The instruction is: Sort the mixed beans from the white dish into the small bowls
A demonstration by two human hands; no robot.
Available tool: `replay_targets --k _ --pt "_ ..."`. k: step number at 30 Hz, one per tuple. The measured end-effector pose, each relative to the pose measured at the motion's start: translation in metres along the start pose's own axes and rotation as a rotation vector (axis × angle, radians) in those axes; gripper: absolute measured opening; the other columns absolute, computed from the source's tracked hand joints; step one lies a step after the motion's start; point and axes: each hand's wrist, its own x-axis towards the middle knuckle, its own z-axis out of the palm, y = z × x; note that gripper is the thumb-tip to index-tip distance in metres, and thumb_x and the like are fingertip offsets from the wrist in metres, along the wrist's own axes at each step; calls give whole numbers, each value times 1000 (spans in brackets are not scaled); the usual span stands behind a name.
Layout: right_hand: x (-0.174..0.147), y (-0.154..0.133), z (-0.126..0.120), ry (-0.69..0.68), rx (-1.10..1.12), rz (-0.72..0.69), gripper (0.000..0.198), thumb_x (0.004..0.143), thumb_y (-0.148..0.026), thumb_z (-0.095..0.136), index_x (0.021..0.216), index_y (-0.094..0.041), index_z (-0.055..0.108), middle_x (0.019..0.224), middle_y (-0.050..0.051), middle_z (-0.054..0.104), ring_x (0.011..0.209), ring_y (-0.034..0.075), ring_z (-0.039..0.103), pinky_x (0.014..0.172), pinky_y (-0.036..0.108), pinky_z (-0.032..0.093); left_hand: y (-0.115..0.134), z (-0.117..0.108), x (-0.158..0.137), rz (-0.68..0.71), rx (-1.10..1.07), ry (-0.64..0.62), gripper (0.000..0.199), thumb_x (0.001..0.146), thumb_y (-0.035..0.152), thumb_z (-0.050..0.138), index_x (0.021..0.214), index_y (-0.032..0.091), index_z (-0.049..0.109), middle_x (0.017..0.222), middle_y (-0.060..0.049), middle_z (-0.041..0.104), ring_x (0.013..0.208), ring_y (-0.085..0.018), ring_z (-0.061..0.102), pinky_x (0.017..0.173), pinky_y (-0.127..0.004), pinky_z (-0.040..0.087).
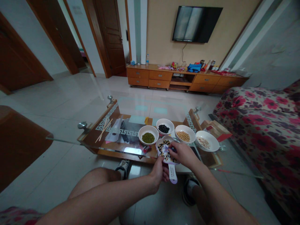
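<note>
— What's the widest thing in shot?

— The glass coffee table (70, 140), right in front of the seated person's knees, with a flowered sofa (262, 118) off to the right. A wooden TV cabinet (164, 78) runs along the far wall under a dark television (195, 23).

— And on the glass?

— Four white bowls in a loose arc. One holds green beans (148, 137), behind it one holds black beans (164, 128), then one with yellow beans (183, 136), and the rightmost bowl (208, 141) has pale bits I can't identify. Chopsticks (103, 129) lie well to the left, near the table's corner.

— Now the hands?

— Both are at the near edge. The left hand (158, 173) is curled under a small scoop-like cup (165, 150) full of mixed dark and light beans, gripping it by its handle, which sticks down toward the knees. The cup sits just in front of the green and black bowls.

— The right one?

— The right hand (181, 153) reaches over the cup from the right, fingers pinched together down among the mixed beans. Whether a bean sits between the fingertips is too small to tell.
</note>
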Motion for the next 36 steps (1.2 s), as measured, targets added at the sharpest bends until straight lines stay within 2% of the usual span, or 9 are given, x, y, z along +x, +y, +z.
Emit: replay_targets --k 11,18,23,31,36 --pt "2 -1 0 -12 -12 6 23 90 -37 51 96 -22 66 91 6 71 78 17 63 63 24 35 -1 -1 3 -8 -12 -2 55 93 49 18 64 17 52 47 1 48 37 -11 43 47 -25 23" --pt "1 0 0 -9 -8 -11 25 90 -38 49 97 -22 66 92 6 71 79 18 63 64 25 36 -1 -1 1 -11 -10 21 58 90 60 23 65 16 53 48 1 49 38 -10 43 47 -24 25" --pt "1 -1 -2 -23 -3 -10 25 90 -37 49 97 -21 66 91 6 71 77 17 63 64 25 36 -1 -1 3 -21 5 11 58 90 60 22 64 18 51 46 0 48 40 -11 42 48 -24 24" --pt "-1 0 -3 27 25 -33 24 91 -38 49 95 -22 66 88 5 71 76 17 63 64 24 36 -2 -1 4 -22 8 -17 53 91 49 17 64 18 50 47 2 45 38 -11 40 48 -26 22" --pt "-4 5 -13 63 92 -1 26 91 -40 48 95 -22 67 85 4 71 75 17 64 64 25 38 -1 -1 3 -18 16 -16 56 90 55 18 66 17 52 49 1 47 40 -12 42 49 -26 23"
